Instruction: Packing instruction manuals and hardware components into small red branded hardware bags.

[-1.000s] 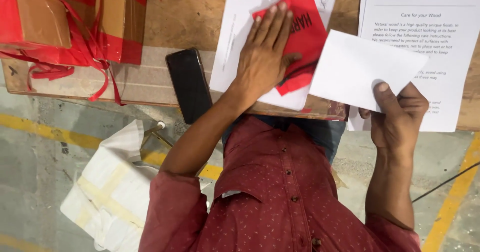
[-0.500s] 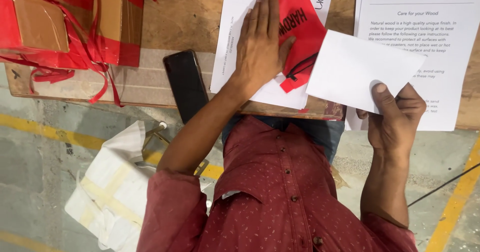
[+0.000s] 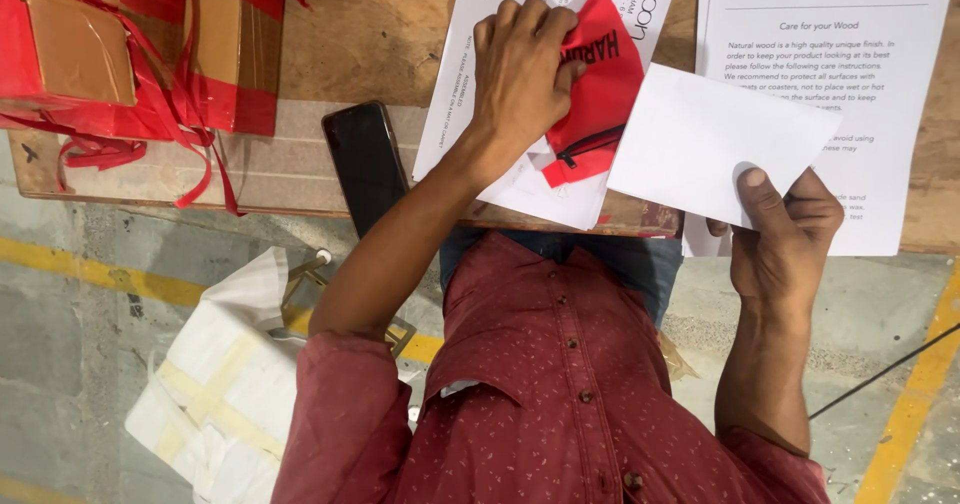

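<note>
My left hand lies on a red zip pouch, its fingers curled over the pouch's top left edge and gripping it. The pouch rests on a white printed sheet on the wooden table. My right hand pinches a blank white card by its lower right corner, thumb on top. It holds the card just off the table's near edge, right of the pouch. The card overlaps a second printed sheet.
A black phone lies at the table's near edge, left of my forearm. Cardboard boxes tied with red ribbon fill the table's left end. On the floor are a white taped bundle, yellow lines and a black cable.
My left hand was flat on the red pouch; its fingers have now curled and closed on it. The right hand still holds the white card in much the same place.
</note>
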